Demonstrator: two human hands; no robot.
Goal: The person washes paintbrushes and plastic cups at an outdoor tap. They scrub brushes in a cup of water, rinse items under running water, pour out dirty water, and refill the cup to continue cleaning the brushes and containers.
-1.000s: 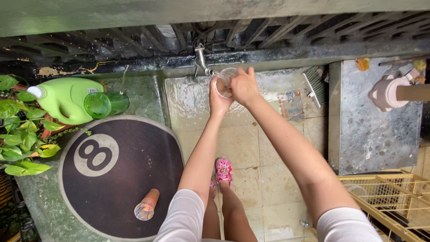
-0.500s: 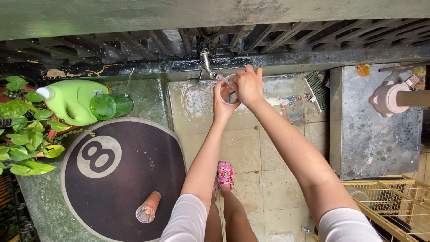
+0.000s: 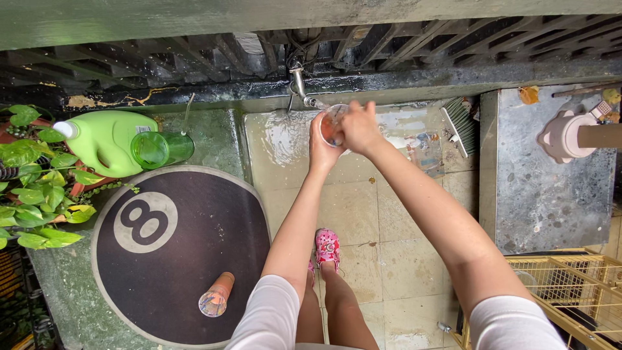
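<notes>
Both my arms reach out over a wet tiled floor (image 3: 363, 214) toward a metal tap (image 3: 299, 87) on the dark wall. My left hand (image 3: 322, 144) grips a clear plastic cup (image 3: 333, 122) from the left, right under the tap's spout. My right hand (image 3: 360, 126) covers the cup from the right, its fingers on the rim and side. The cup's lower part is hidden by my hands. Below, my legs and a pink patterned sandal (image 3: 327, 247) stand on the tiles.
A round black mat (image 3: 175, 259) with a white number disc lies left, an orange-capped clear bottle (image 3: 216, 295) on its side on it. Behind are a green jug (image 3: 107, 142), a green cup (image 3: 159, 149) and leafy plants (image 3: 32, 188). Right: brush (image 3: 459, 123), grey slab (image 3: 551, 175), pink pot (image 3: 564, 136), yellow wire cage (image 3: 570, 291).
My hands and the cup stay at the tap; my right hand has shifted a little around the cup. The view has tilted slightly, so everything sits lower in frame.
</notes>
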